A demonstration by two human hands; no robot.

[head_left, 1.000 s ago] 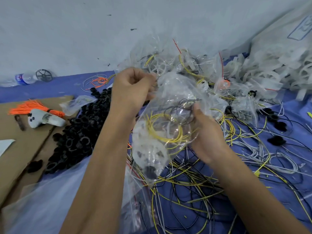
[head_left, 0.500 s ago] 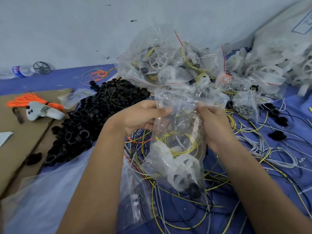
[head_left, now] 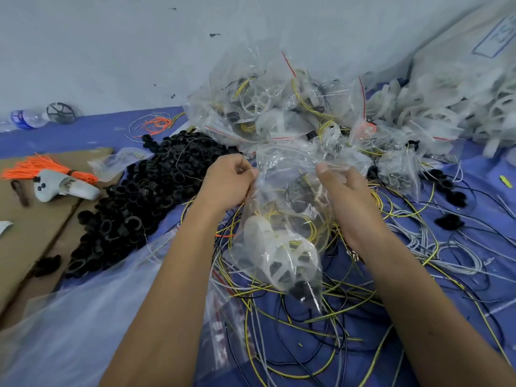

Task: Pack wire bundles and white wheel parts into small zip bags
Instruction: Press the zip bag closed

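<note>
Left hand [head_left: 227,182]: pinches the zip bag's [head_left: 282,227] top left edge.
Right hand [head_left: 344,196]: grips its top right edge.
Bag: above loose wires [head_left: 321,308], holding white wheel part [head_left: 279,258] and yellow wire bundle [head_left: 304,219].

A glossy, crinkled clear-plastic zip bag [head_left: 290,202] is shown; a matt white plastic wheel part [head_left: 282,258] is enclosed. Matt brown cardboard [head_left: 36,227] and blue cloth [head_left: 349,356] are seen beneath.

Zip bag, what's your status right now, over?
Both hands pinching zip bag top. White wheel part and yellow wire inside. Nothing blocking.
</note>
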